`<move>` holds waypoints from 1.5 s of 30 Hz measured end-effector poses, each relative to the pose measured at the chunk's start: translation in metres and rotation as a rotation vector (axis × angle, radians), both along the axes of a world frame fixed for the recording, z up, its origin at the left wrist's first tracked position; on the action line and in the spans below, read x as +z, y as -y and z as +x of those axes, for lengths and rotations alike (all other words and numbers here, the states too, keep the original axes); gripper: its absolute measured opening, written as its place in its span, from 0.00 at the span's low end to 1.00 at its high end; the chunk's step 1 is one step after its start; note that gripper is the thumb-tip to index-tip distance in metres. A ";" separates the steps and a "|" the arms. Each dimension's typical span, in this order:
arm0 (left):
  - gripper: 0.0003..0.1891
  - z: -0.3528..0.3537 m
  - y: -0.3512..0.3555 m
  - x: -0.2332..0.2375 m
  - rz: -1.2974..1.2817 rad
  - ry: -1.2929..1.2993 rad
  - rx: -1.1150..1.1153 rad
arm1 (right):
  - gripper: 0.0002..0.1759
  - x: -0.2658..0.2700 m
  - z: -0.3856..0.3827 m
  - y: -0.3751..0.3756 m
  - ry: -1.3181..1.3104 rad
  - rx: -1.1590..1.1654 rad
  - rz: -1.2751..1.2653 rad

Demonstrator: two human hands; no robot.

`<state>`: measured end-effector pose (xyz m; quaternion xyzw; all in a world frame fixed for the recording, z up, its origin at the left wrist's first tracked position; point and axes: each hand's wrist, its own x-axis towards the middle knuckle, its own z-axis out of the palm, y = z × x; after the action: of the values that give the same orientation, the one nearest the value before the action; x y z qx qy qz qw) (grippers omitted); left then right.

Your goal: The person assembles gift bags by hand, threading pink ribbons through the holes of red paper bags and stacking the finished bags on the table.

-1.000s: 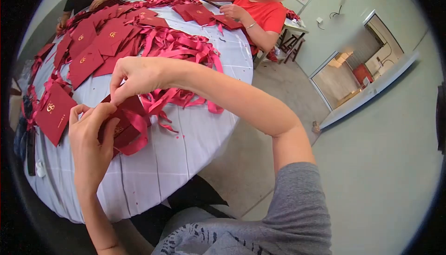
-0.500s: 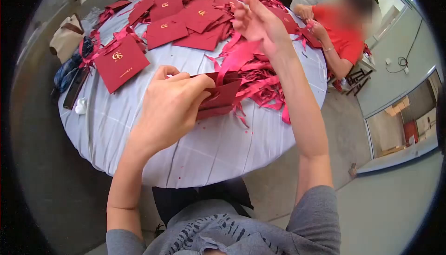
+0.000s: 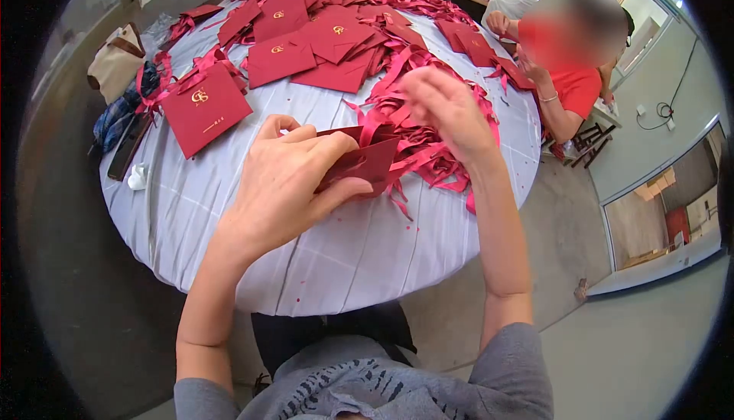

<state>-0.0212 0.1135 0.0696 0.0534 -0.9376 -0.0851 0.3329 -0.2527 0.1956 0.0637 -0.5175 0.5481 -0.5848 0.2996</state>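
Note:
My left hand (image 3: 287,179) grips a dark red paper bag (image 3: 376,161) by its near side, thumb toward me and fingers over the top. Up to the right of the bag, my right hand (image 3: 447,110) is raised with its fingers stretched and a little blurred. No object shows in it. Below and behind that hand lies a heap of pink-red ribbons (image 3: 440,156). A bag with gold lettering (image 3: 205,110) and ribbon handles rests on the table left of my left hand.
Flat red bags (image 3: 336,34) are piled at the back of the white-covered round table (image 3: 367,259). A beige bag (image 3: 116,59) and a white crumpled item (image 3: 138,177) sit at the left edge. A person in red (image 3: 566,83) works at the right; others are further back.
My right hand has come down toward the ribbon heap, and the ribbon that stood raised beside it has dropped. The left hand still holds the bag, its thumb now further out.

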 end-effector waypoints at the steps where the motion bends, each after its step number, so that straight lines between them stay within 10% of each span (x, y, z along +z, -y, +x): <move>1: 0.08 0.000 0.001 -0.001 0.003 -0.002 0.008 | 0.12 0.007 0.003 -0.005 -0.072 -0.030 -0.082; 7: 0.07 -0.003 0.004 -0.009 -0.002 -0.016 0.017 | 0.07 0.009 0.030 -0.021 -0.509 -0.032 -0.118; 21: 0.04 -0.006 0.001 -0.008 -0.047 -0.078 0.067 | 0.11 -0.008 0.058 -0.006 -0.162 -0.062 -0.110; 35: 0.04 -0.010 -0.002 -0.007 0.003 -0.152 0.028 | 0.11 -0.020 0.088 0.016 -0.757 -0.810 -0.589; 41: 0.04 -0.012 -0.002 -0.009 -0.033 -0.162 0.044 | 0.03 -0.011 0.064 0.009 -0.407 -0.273 -0.399; 45: 0.04 -0.012 -0.005 -0.009 -0.037 -0.177 0.071 | 0.19 -0.023 0.046 0.013 -0.210 -0.020 -0.272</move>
<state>-0.0330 0.1185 0.0610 0.0726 -0.9035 -0.0603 0.4181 -0.2062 0.1824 0.0406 -0.6062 0.4973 -0.5991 0.1622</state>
